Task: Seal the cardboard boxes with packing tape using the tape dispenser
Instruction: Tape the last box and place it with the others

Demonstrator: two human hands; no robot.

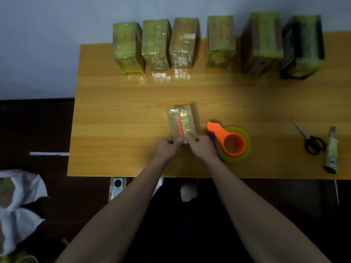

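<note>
Gripping the near end of the small cardboard box (181,123) with both hands, I am holding it flat on the desk (121,114), just left of centre and toward the near edge. My left hand (165,147) is curling its grip round the box's near left corner; my right hand (201,147) is pinching the near right corner, fingers curled onto the cardboard. The box's top is showing a centre seam with a red strip running along it. The tape dispenser (228,142), orange with a yellow-tinted roll, is lying just beside my right hand. Scissors (308,136) and a utility knife (331,150) are resting well apart at the desk's right end. Six wrapped boxes (220,41) are standing in a row along the far edge.
</note>
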